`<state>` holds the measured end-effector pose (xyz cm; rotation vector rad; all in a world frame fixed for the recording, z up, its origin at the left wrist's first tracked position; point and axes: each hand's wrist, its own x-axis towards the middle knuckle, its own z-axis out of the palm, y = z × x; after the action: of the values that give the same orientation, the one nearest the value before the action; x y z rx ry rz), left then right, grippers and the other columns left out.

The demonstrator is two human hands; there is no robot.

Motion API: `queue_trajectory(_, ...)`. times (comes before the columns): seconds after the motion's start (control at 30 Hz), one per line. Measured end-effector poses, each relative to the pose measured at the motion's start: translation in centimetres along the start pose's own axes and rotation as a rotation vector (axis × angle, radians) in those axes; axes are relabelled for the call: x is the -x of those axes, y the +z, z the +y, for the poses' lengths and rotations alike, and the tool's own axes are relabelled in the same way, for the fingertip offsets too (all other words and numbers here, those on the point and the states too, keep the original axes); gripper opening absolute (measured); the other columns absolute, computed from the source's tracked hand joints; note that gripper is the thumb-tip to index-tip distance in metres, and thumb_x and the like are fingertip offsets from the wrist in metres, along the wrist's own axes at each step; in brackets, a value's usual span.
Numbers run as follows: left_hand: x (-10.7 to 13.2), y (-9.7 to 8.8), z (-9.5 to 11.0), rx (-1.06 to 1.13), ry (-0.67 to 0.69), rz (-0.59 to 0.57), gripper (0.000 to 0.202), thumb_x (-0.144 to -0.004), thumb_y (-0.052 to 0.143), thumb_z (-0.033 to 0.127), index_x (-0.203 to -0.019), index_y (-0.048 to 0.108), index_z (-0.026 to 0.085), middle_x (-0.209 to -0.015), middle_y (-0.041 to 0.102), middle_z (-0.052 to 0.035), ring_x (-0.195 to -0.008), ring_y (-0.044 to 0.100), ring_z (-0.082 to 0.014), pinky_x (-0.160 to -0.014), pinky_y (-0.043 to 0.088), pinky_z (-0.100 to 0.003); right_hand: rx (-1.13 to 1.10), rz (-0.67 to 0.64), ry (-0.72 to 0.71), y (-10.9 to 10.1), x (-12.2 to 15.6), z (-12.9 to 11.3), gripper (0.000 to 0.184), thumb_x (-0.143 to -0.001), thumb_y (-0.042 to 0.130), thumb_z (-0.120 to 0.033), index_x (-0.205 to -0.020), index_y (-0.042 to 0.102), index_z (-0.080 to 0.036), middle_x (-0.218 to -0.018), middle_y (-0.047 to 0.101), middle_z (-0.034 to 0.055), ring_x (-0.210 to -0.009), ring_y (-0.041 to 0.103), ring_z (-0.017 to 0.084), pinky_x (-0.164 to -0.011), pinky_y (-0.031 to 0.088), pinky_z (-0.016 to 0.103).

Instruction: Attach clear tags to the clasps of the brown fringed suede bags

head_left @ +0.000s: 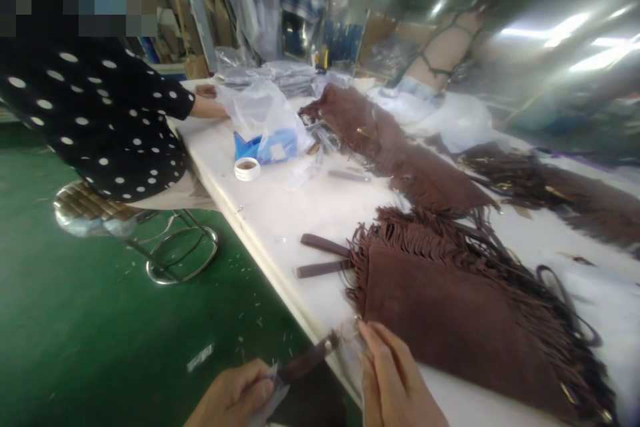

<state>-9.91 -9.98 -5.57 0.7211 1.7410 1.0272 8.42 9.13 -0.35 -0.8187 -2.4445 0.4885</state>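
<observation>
A green floor (75, 320) runs along the left of a white table (280, 213), where a seated person (100, 120) works at clear bags (265, 113). At the near edge, the left hand (235, 397) pinches a brown strap (307, 360) that slants up-right toward the fringed bag (450, 313); the right hand (395, 380) grips the clear film at the bag's corner

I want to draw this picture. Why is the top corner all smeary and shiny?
In the head view, the top right is motion-blurred, with ceiling lights stretched into bright streaks; the brown fringed bag near the right hand is sharper; the left hand with the strap looks slightly soft.
</observation>
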Motion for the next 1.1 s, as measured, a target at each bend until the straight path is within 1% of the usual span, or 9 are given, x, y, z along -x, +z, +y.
queue_trajectory(0.07, -0.5, 0.4, 0.2, -0.009, 0.012, -0.024, 0.054, -0.09, 0.046, 0.065, -0.081, 0.063, 0.015, -0.07, 0.056, -0.002, -0.066, 0.049, -0.0154, -0.06, 0.035, -0.024, 0.272, -0.068, -0.175, -0.1, -1.5, 1.5, 0.046, -0.086, 0.05, -0.012, -0.131, 0.058, -0.019, -0.135, 0.058, 0.0129, -0.112, 0.059, 0.031, -0.088, 0.05, 0.041)
queue_trajectory(0.17, -1.1, 1.0, 0.9, 0.011, 0.008, -0.057, 0.057, -0.089, 0.045, 0.067, -0.083, 0.063, 0.014, -0.071, 0.058, -0.0038, -0.066, 0.05, -0.0155, -0.058, 0.035, -0.024, 0.411, -0.113, -0.165, 0.0, -3.0, 2.3, 0.042, -0.084, 0.05, -0.007, -0.122, 0.064, -0.021, -0.131, 0.06, 0.0104, -0.106, 0.058, 0.031, -0.084, 0.05, 0.042)
queue_trajectory(0.27, -1.6, 1.9, 1.8, 0.115, -0.018, -0.053, 0.059, -0.084, 0.05, 0.071, -0.081, 0.062, 0.013, -0.07, 0.06, -0.005, -0.062, 0.051, -0.0147, -0.055, 0.034, -0.023, 0.334, -0.085, -0.15, 0.1, -3.5, 2.2, 0.028, -0.089, 0.052, -0.013, -0.109, 0.068, -0.024, -0.12, 0.064, 0.0065, -0.1, 0.058, 0.026, -0.082, 0.05, 0.038)
queue_trajectory(0.33, -1.8, 2.6, 2.4, 0.215, -0.041, -0.04, 0.06, -0.081, 0.056, 0.072, -0.081, 0.062, 0.012, -0.068, 0.061, -0.0058, -0.06, 0.053, -0.0142, -0.053, 0.035, -0.023, 0.285, -0.07, -0.16, 0.0, -3.4, 2.2, 0.023, -0.093, 0.051, -0.019, -0.108, 0.068, -0.024, -0.119, 0.063, 0.0067, -0.101, 0.057, 0.025, -0.083, 0.049, 0.038)
queue_trajectory(0.43, -2.3, 3.6, 3.0, 0.318, -0.065, -0.029, 0.061, -0.077, 0.061, 0.071, -0.082, 0.064, 0.01, -0.069, 0.065, -0.0088, -0.058, 0.057, -0.0144, -0.053, 0.037, -0.021, 0.225, -0.098, -0.16, -0.3, -3.3, 2.3, 0.024, -0.095, 0.051, -0.025, -0.114, 0.064, -0.023, -0.124, 0.058, 0.0078, -0.106, 0.055, 0.026, -0.087, 0.047, 0.041)
queue_trajectory(0.57, -3.2, 4.6, 4.0, 0.347, -0.063, -0.042, 0.059, -0.08, 0.061, 0.068, -0.084, 0.065, 0.009, -0.074, 0.068, -0.0122, -0.059, 0.06, -0.0148, -0.053, 0.04, -0.021, 0.156, -0.148, -0.117, -0.5, -3.1, 2.2, 0.024, -0.094, 0.051, -0.025, -0.116, 0.061, -0.023, -0.126, 0.055, 0.0077, -0.109, 0.053, 0.027, -0.09, 0.047, 0.043)
queue_trajectory(0.83, -4.8, 6.8, 6.8, 0.318, 0.012, 0.018, 0.045, -0.083, 0.062, 0.056, -0.072, 0.06, 0.013, -0.06, 0.059, -0.0038, -0.054, 0.05, -0.0127, -0.053, 0.036, -0.022, 0.058, -0.158, -0.144, -0.7, -2.2, 2.1, 0.021, -0.094, 0.049, -0.022, -0.113, 0.058, -0.024, -0.125, 0.053, 0.0088, -0.108, 0.053, 0.027, -0.087, 0.05, 0.046)
queue_trajectory(0.93, -4.2, 6.0, 6.1, 0.197, 0.032, 0.025, 0.043, -0.087, 0.054, 0.055, -0.071, 0.056, 0.016, -0.061, 0.054, -0.0009, -0.055, 0.047, -0.0133, -0.052, 0.034, -0.023, 0.052, -0.205, -0.161, -1.3, -1.8, 2.2, 0.025, -0.092, 0.049, -0.02, -0.116, 0.057, -0.025, -0.128, 0.052, 0.0085, -0.109, 0.052, 0.027, -0.087, 0.05, 0.046)
queue_trajectory(1.1, -2.1, 3.3, 4.3, -0.31, 0.158, 0.242, 0.033, -0.095, 0.047, 0.045, -0.077, 0.058, 0.02, -0.071, 0.057, -0.0002, -0.068, 0.053, -0.0164, -0.064, 0.035, -0.025, 0.092, -0.273, -0.182, -1.2, -1.3, 2.0, 0.036, -0.088, 0.053, -0.016, -0.122, 0.055, -0.026, -0.13, 0.052, 0.0092, -0.106, 0.054, 0.029, -0.084, 0.051, 0.049)
